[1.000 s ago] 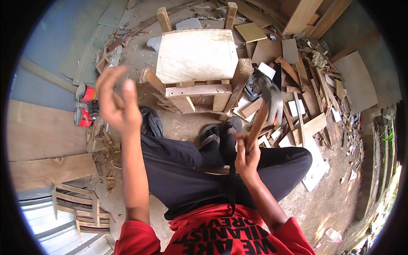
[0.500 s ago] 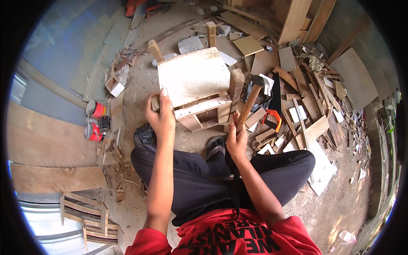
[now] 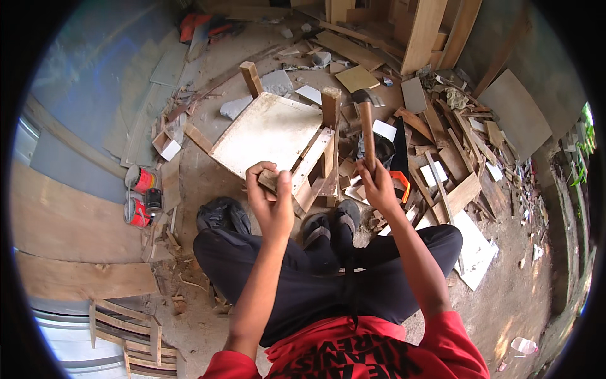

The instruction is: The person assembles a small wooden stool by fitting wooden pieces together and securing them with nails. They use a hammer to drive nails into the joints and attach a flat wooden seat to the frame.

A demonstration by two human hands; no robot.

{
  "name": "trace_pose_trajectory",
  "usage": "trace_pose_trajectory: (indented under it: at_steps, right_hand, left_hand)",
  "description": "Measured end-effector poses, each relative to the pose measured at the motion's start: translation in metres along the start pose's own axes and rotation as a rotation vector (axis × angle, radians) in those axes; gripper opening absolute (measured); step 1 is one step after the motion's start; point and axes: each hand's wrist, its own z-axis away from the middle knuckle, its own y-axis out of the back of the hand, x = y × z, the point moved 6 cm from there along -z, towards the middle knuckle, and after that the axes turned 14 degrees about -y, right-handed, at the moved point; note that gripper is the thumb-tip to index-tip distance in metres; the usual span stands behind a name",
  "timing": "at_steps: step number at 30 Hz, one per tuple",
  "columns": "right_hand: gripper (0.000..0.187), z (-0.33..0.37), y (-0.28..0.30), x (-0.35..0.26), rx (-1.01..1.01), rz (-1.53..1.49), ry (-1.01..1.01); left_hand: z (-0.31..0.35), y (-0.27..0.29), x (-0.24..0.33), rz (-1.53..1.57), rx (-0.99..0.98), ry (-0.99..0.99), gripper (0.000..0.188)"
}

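A small wooden stool [image 3: 268, 136] with a white board and several stubby legs stands tilted in front of my feet. My left hand [image 3: 273, 199] is curled around the end of its near leg [image 3: 268, 181], thumb on one side and fingers on the other. In my right hand [image 3: 379, 186] is a hammer [image 3: 368, 136], gripped low on its wooden handle. The handle points up and away, and the dark head at its far end is apart from the stool. A pale crosspiece [image 3: 311, 163] runs along the stool's right side.
Scrap boards [image 3: 435, 126] lie heaped at the right, with an orange-handled saw [image 3: 400, 184] and a black bag [image 3: 380, 150] beside them. Red paint cans [image 3: 137, 211] stand at the left. Another black bag [image 3: 224, 216] lies by my left knee. Tall planks [image 3: 420, 38] lean at the back.
The stool has been turned and tilted, its white board now slanting differently. My left hand has shifted right and nearer to me. My right hand has moved right, with the hammer more upright.
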Motion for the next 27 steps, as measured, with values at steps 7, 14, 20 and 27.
trace_pose_trajectory:
  at_steps: [7,14,20,27]
  right_hand:
    - [0.024,0.062,0.062,-0.081,0.107,0.451,-0.031]
    - [0.023,0.073,0.054,-0.121,0.006,0.574,0.032]
    - [0.023,0.064,0.060,-0.136,0.053,0.656,0.043]
    - [0.029,0.055,0.061,-0.129,0.020,0.701,-0.007]
  left_hand:
    - [-0.073,0.027,-0.018,0.264,-0.049,0.041,0.037]
    - [-0.121,-0.076,-0.052,-0.262,-0.911,-0.281,0.022]
    - [-0.112,-0.083,-0.082,-0.318,-0.774,-0.032,0.020]
    - [-0.107,-0.085,-0.083,-0.397,-0.823,-0.301,0.019]
